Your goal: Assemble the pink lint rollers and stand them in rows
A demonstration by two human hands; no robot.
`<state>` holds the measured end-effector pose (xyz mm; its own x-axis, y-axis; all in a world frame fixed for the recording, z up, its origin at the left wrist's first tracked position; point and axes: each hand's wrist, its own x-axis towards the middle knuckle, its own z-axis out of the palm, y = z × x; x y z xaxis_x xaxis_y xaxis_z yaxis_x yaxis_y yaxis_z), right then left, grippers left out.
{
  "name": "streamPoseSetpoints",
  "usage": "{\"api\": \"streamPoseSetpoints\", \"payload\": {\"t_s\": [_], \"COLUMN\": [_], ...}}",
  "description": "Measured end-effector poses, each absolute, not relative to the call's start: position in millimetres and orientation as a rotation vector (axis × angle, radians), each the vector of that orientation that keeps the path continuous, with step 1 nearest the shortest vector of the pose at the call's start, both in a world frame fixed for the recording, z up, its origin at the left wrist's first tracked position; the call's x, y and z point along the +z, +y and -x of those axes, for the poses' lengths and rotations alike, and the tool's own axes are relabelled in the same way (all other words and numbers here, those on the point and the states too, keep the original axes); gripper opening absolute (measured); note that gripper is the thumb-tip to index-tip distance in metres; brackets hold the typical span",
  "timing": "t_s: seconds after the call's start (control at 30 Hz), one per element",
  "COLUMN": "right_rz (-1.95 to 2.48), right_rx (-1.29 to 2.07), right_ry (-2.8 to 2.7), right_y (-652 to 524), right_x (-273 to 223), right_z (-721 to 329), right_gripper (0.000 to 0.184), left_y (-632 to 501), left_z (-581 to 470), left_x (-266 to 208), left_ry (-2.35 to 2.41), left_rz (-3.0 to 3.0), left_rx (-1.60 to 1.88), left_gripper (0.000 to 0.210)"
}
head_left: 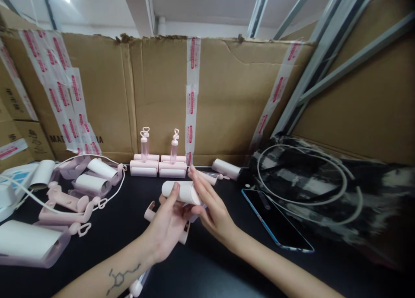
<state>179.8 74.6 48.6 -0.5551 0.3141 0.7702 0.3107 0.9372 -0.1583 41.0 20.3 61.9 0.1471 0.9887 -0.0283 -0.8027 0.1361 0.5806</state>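
Near the middle, my left hand (167,229) is closed around a white paper roll (181,190), thumb across its near side. The roll lies roughly level, pointing left and right. Against its right end rests my right hand (217,216), fingers straight and palm flat. A pale pink curved part (149,211) sticks out behind my left hand, and most of it is hidden. Below my left wrist lies a clear and pink handle (138,286), partly covered by the forearm. A pinkish roller piece (205,177) lies on the black table beyond my right fingertips.
Two pink lint rollers (144,165) stand side by side at the back. Rolls, pink frames (65,203) and a looped white cable crowd the left. On the right are a phone (275,220), a coiled cable (358,203) and a dark plastic bag. Behind rises a cardboard wall (162,86).
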Motion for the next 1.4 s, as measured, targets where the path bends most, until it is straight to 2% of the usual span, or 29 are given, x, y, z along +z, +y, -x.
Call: {"api": "streamPoseSetpoints", "payload": {"t_s": [0.1,0.2,0.37,0.43,0.57,0.63,0.83,1.0,1.17,1.4], "right_rz": [0.521,0.536,0.548,0.631,0.710,0.688,0.724,0.728,0.747,0.765], "right_rx": [-0.139,-0.212,0.075,0.285,0.764,0.856,0.595,0.487,0.469,0.568], "right_ry": [-2.205,-2.176,-1.997,-1.828,-1.770,-1.760,-1.805,-1.773,-1.697,-1.652], "right_y": [69,66,71,80,99,103,95,91,92,91], "right_x": [51,52,73,85,92,85,60,53,51,53], "right_z": [-177,-174,-188,-201,-219,-216,-197,-192,-190,-190], "right_gripper": [0.074,0.068,0.046,0.039,0.039,0.038,0.037,0.036,0.036,0.038], "left_y": [20,21,24,32,55,61,50,43,46,37], "left_z": [-41,-41,-24,-12,2,2,-6,-14,-17,-14], "left_x": [61,61,72,78,77,71,62,60,49,46], "left_ry": [0.519,0.496,0.630,0.750,0.922,0.909,0.692,0.767,0.784,0.985], "left_rz": [-0.474,-0.532,-0.777,-0.891,-0.997,-0.932,-0.830,-0.936,-1.024,-1.409], "left_rx": [1.360,1.393,1.201,1.163,1.211,1.236,1.244,1.351,1.438,1.518], "left_gripper": [0.025,0.024,0.057,0.063,0.040,0.032,0.041,0.042,0.037,0.046]}}
